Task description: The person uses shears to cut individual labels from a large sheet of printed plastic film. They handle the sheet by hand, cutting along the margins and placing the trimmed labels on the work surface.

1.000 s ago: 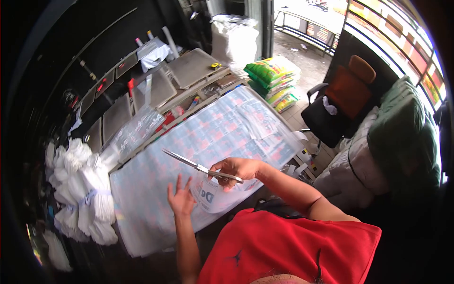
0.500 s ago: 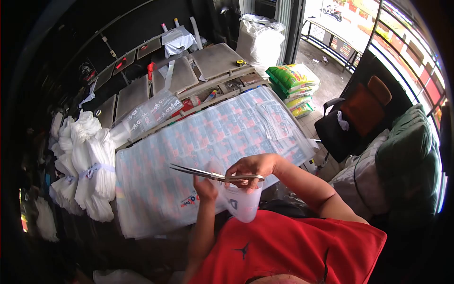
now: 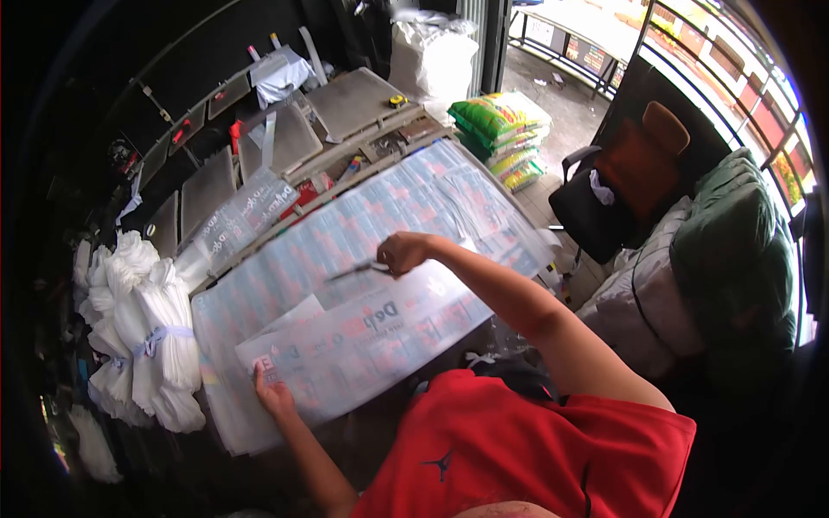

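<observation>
A long translucent sheet (image 3: 345, 338) with red and dark printed lettering lies spread across the near part of the covered table. My left hand (image 3: 273, 393) grips its left end, thumb on top. Over the sheet's far right side, my right hand (image 3: 404, 253) is closed round the handles of a pair of scissors (image 3: 352, 271), whose blades point left and look slightly blurred. A paler corner of sheet (image 3: 298, 312) sticks out beyond the long sheet's far edge. Beneath lies the table's clear cover (image 3: 345, 229) over rows of blue and red prints.
Bundles of white bags (image 3: 164, 345) tied with ribbon stand at the table's left. Grey screen frames (image 3: 276, 138) and a tape measure (image 3: 397, 101) lie behind. Green-yellow sacks (image 3: 501, 125) are stacked beyond the far right corner. A black chair (image 3: 574, 203) and covered bales (image 3: 725, 242) stand at right.
The sheet, curled near my chest before, now lies stretched over the table. My left hand has moved left and down with its end; my right hand has moved away from my body with the scissors.
</observation>
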`<action>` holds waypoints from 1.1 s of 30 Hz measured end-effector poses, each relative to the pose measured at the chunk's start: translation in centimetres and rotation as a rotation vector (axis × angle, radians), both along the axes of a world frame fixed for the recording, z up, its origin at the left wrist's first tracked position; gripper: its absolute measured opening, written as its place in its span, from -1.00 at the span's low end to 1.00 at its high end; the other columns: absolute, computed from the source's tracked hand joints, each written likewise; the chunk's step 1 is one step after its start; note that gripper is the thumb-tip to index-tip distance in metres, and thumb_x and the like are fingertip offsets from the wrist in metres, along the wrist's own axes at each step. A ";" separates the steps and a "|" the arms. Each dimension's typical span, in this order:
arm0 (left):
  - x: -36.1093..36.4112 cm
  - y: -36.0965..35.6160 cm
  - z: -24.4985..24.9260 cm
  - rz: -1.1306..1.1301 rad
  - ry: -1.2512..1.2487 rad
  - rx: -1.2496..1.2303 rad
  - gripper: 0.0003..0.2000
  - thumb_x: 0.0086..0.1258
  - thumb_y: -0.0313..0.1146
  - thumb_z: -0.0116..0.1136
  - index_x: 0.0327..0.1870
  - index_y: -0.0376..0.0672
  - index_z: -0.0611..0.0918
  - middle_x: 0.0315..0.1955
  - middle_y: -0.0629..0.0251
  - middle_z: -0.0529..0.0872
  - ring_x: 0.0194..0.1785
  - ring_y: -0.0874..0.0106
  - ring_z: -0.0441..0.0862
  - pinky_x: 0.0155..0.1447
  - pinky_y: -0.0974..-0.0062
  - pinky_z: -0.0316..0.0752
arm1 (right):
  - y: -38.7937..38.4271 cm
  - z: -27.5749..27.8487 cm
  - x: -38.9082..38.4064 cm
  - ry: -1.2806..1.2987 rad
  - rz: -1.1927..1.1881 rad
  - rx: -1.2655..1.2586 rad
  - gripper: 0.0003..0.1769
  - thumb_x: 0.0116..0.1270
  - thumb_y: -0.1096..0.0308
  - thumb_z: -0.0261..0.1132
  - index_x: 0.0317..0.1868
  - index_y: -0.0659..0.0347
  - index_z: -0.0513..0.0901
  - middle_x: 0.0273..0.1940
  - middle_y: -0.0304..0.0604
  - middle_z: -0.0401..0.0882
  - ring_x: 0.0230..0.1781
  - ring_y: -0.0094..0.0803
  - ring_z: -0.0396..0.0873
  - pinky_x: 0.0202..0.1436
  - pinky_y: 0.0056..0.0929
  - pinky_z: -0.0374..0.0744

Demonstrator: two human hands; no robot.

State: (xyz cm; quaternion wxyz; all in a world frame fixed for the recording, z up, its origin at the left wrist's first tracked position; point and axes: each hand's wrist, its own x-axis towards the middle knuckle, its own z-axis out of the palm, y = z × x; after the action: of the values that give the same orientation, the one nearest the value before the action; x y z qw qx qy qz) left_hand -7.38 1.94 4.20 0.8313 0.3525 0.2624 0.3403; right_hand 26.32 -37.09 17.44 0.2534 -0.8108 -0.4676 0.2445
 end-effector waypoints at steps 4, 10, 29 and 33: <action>-0.7 1.2 -5.2 -0.004 -0.048 -0.037 -0.62 0.48 -0.30 -0.01 0.22 -0.31 0.51 0.25 0.03 0.52 0.34 0.12 0.42 0.42 0.10 0.31 | 0.3 -6.5 0.3 -0.324 -0.290 0.308 -0.52 0.16 0.08 0.31 -0.01 0.25 0.61 -0.11 0.16 0.65 -0.07 0.09 0.62 -0.03 -0.05 0.57; -4.8 4.5 -10.6 0.301 0.248 -0.205 -0.73 0.43 -0.26 0.16 0.04 -0.18 0.60 -0.03 0.22 0.66 0.08 0.34 0.56 0.24 0.25 0.41 | -8.4 -7.5 -7.9 0.387 -0.656 0.331 -0.44 0.24 0.21 0.46 0.08 0.42 0.48 -0.45 -0.31 0.50 -0.46 -0.60 0.47 -0.39 -0.51 0.44; -2.0 -10.2 -1.4 0.583 0.889 1.434 -0.84 0.17 -0.34 0.40 -0.33 -0.22 0.73 -0.01 -0.04 0.58 0.14 -0.11 0.44 0.22 0.04 0.37 | -11.0 -11.1 -16.9 1.043 -0.309 0.134 -0.35 0.42 -0.13 0.20 0.12 0.36 0.42 -0.51 -0.33 0.33 -0.53 -0.57 0.34 -0.40 -0.54 0.37; 1.2 -12.8 -4.2 0.402 0.803 0.963 -0.79 0.19 -0.27 0.40 -0.32 -0.25 0.72 -0.11 0.00 0.68 -0.08 0.09 0.60 0.00 0.23 0.52 | -7.0 -9.3 -17.6 1.091 -0.143 0.154 -0.34 0.40 -0.13 0.23 0.16 0.34 0.42 -0.46 -0.31 0.38 -0.48 -0.55 0.37 -0.35 -0.53 0.37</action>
State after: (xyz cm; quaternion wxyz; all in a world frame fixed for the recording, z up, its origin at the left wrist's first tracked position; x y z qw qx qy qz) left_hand -6.18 -10.84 0.04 0.3386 0.7286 0.4314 0.4105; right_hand 8.69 -44.10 8.11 0.5334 -0.5755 -0.2290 0.5760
